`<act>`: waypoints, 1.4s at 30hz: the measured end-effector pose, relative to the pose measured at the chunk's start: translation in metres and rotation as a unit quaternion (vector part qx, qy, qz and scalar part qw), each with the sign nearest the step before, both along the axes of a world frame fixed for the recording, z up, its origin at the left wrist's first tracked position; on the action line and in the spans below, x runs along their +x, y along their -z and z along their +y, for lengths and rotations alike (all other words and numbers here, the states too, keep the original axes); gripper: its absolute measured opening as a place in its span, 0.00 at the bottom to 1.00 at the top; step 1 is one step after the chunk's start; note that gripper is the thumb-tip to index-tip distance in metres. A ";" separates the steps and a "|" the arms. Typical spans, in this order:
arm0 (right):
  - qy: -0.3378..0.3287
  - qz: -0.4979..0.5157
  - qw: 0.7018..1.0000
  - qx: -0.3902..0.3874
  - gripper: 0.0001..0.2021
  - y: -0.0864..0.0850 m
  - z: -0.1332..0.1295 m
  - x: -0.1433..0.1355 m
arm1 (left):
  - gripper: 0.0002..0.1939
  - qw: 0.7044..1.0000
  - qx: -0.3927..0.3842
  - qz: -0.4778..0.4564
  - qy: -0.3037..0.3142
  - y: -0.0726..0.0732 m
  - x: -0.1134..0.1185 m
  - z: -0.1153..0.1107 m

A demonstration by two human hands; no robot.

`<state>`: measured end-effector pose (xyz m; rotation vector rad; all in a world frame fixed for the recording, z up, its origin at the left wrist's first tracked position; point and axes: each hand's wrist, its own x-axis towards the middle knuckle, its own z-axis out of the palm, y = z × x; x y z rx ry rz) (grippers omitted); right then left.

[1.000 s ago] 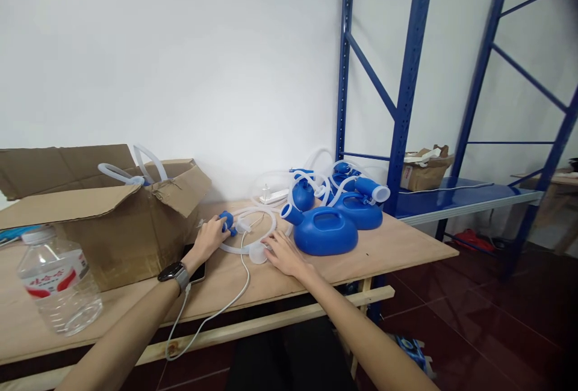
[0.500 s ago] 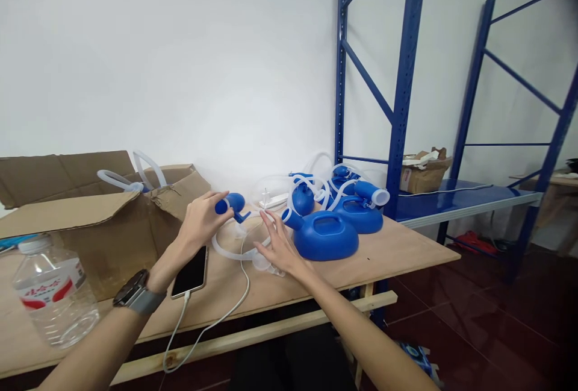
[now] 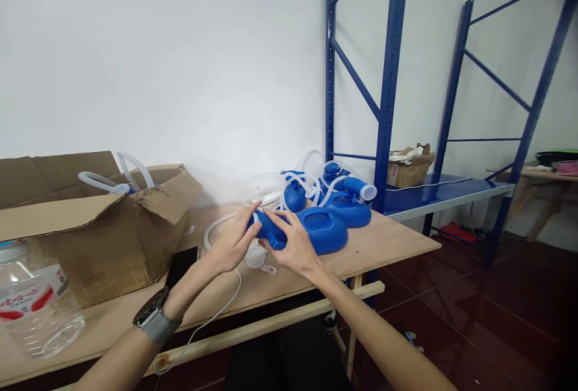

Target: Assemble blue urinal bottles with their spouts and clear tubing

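Observation:
Between my two hands is a small blue plastic part [image 3: 270, 231] with a rounded body and a pale rim at its left end. My left hand [image 3: 235, 238] grips it at the rim, thumb and fingers on either side. My right hand [image 3: 292, 240] closes on its right side from above. Just behind my right hand stands a blue jug [image 3: 326, 233] with a handle; its spout is hidden by my fingers. A clear round cap [image 3: 255, 256] lies on the table below my hands, and a translucent tube [image 3: 208, 235] curves behind my left hand.
An open cardboard box [image 3: 103, 258] with tubes inside is on the left, beside a large clear bottle [image 3: 40, 300]. A dark phone [image 3: 182, 265] with a white cable lies by my left wrist. Another blue jug [image 3: 350, 210] and tubing stand behind; blue shelving [image 3: 391, 90] rises at right.
My left hand has moved right with the blue part, and my right hand, open before, has closed on it. The view has shifted slightly to the right.

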<state>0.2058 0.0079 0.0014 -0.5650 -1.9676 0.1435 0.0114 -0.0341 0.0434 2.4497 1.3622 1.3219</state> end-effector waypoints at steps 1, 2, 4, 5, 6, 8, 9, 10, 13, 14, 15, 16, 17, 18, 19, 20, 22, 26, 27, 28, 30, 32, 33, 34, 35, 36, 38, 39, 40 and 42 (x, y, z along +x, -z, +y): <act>-0.003 0.001 1.000 -0.003 0.33 0.002 -0.005 0.004 | 0.29 1.000 0.007 -0.001 0.010 0.005 0.005 0.000; -0.005 0.005 1.000 -0.006 0.33 0.005 -0.010 0.008 | 0.28 1.000 0.016 -0.001 0.019 0.008 0.011 -0.001; -0.007 0.018 1.000 -0.012 0.34 0.008 -0.019 0.016 | 0.28 0.999 0.036 0.004 0.037 0.013 0.024 -0.004; -0.007 0.025 1.000 -0.013 0.34 0.010 -0.022 0.020 | 0.29 0.998 0.047 0.007 0.045 0.014 0.031 -0.006; -0.007 0.030 0.999 -0.012 0.35 0.013 -0.024 0.024 | 0.31 0.997 0.058 0.009 0.052 0.016 0.037 -0.007; -0.001 0.041 0.999 -0.008 0.35 0.018 -0.028 0.033 | 0.36 0.994 0.079 0.014 0.067 0.019 0.048 -0.010; 0.006 0.049 0.999 -0.007 0.34 0.021 -0.029 0.036 | 0.38 0.993 0.087 0.018 0.075 0.020 0.053 -0.010; 0.015 0.056 0.998 -0.007 0.33 0.023 -0.029 0.040 | 0.38 0.992 0.092 0.024 0.080 0.022 0.056 -0.011; 0.018 0.045 0.999 -0.008 0.32 0.024 -0.029 0.049 | 0.39 0.989 0.101 0.058 0.093 0.024 0.061 -0.015; 0.006 0.035 0.999 -0.007 0.32 0.022 -0.029 0.052 | 0.40 0.987 0.105 0.072 0.098 0.024 0.060 -0.017; -0.013 0.027 1.000 -0.007 0.31 0.020 -0.028 0.055 | 0.40 0.985 0.109 0.086 0.106 0.023 0.059 -0.019; -0.035 0.021 0.999 -0.009 0.30 0.017 -0.027 0.058 | 0.41 0.982 0.112 0.100 0.117 0.022 0.058 -0.022; -0.058 0.017 0.998 -0.015 0.28 0.015 -0.026 0.060 | 0.41 0.979 0.112 0.115 0.129 0.021 0.057 -0.025; -0.081 0.011 0.996 -0.028 0.27 0.012 -0.025 0.063 | 0.42 0.975 0.111 0.129 0.141 0.021 0.055 -0.027; -0.101 0.003 0.994 -0.048 0.26 0.010 -0.025 0.065 | 0.42 0.972 0.108 0.142 0.151 0.021 0.054 -0.029; -0.116 -0.003 0.990 -0.074 0.26 0.009 -0.024 0.067 | 0.42 0.971 0.101 0.152 0.155 0.021 0.052 -0.030; -0.136 0.004 0.982 -0.133 0.27 0.008 -0.024 0.068 | 0.43 0.972 0.076 0.169 0.144 0.023 0.048 -0.031; -0.217 0.070 0.942 -0.247 0.31 0.009 -0.025 0.064 | 0.41 0.980 0.009 0.175 0.093 0.024 0.039 -0.029; -0.251 0.078 0.927 -0.269 0.33 0.010 -0.024 0.062 | 0.38 0.983 0.001 0.161 0.086 0.022 0.038 -0.028; -0.282 0.084 0.912 -0.286 0.35 0.011 -0.023 0.061 | 0.34 0.988 -0.002 0.132 0.076 0.020 0.036 -0.026; -0.306 0.104 0.896 -0.304 0.39 0.015 -0.016 0.060 | 0.24 0.999 0.002 0.034 0.035 0.012 0.033 -0.023; -0.261 0.129 0.909 -0.299 0.41 0.022 -0.006 0.058 | 0.21 0.995 -0.011 -0.089 -0.033 0.004 0.027 -0.017; -0.221 0.135 0.922 -0.287 0.41 0.028 0.000 0.057 | 0.22 0.987 -0.026 -0.146 -0.066 0.000 0.022 -0.013; -0.181 0.127 0.936 -0.273 0.39 0.034 0.007 0.056 | 0.24 0.975 -0.046 -0.196 -0.093 -0.003 0.015 -0.009; -0.151 0.105 0.948 -0.260 0.36 0.040 0.012 0.055 | 0.25 0.961 -0.065 -0.242 -0.113 -0.005 0.008 -0.005; -0.134 0.077 0.956 -0.250 0.33 0.046 0.017 0.053 | 0.26 0.947 -0.083 -0.284 -0.124 -0.006 -0.001 -0.001; -0.122 0.014 0.963 -0.239 0.30 0.058 0.022 0.047 | 0.25 0.917 -0.118 -0.357 -0.135 -0.003 -0.018 0.007; -0.119 -0.019 0.964 -0.236 0.30 0.063 0.022 0.044 | 0.24 0.900 -0.140 -0.389 -0.139 0.001 -0.026 0.009; -0.114 -0.050 0.965 -0.231 0.30 0.068 0.021 0.040 | 0.22 0.882 -0.160 -0.418 -0.146 0.006 -0.033 0.011; -0.102 -0.121 0.963 -0.219 0.30 0.074 0.016 0.034 | 0.19 0.846 -0.196 -0.468 -0.163 0.017 -0.044 0.013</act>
